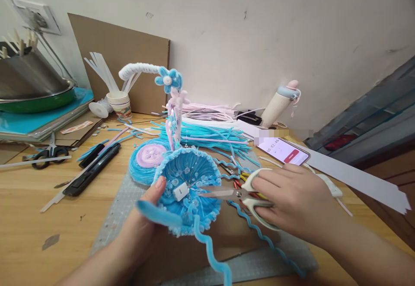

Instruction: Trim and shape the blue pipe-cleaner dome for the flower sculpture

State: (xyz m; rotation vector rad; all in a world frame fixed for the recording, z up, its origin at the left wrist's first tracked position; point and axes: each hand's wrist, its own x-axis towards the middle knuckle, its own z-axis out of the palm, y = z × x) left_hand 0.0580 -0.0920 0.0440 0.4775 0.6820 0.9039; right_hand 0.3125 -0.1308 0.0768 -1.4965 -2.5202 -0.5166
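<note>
My left hand (142,230) grips a blue pipe-cleaner dome (188,182) from below, thumb on its rim. The dome is studded with pearl beads and has a small white box (180,191) at its centre. A wavy blue pipe cleaner (210,251) hangs from its lower edge. My right hand (292,199) is closed round the white handles of a pair of scissors (233,194), whose blades point left into the dome's middle. Behind the dome stands a blue and pink coiled disc (145,158) with a curved white stem and a blue flower (167,79).
A heap of blue and pink pipe cleaners (207,132) lies behind. A phone (283,151) is at the right, black scissors (48,153) and a black utility knife (94,169) at the left. Paper cups (119,102), a cardboard sheet and a metal pan line the back.
</note>
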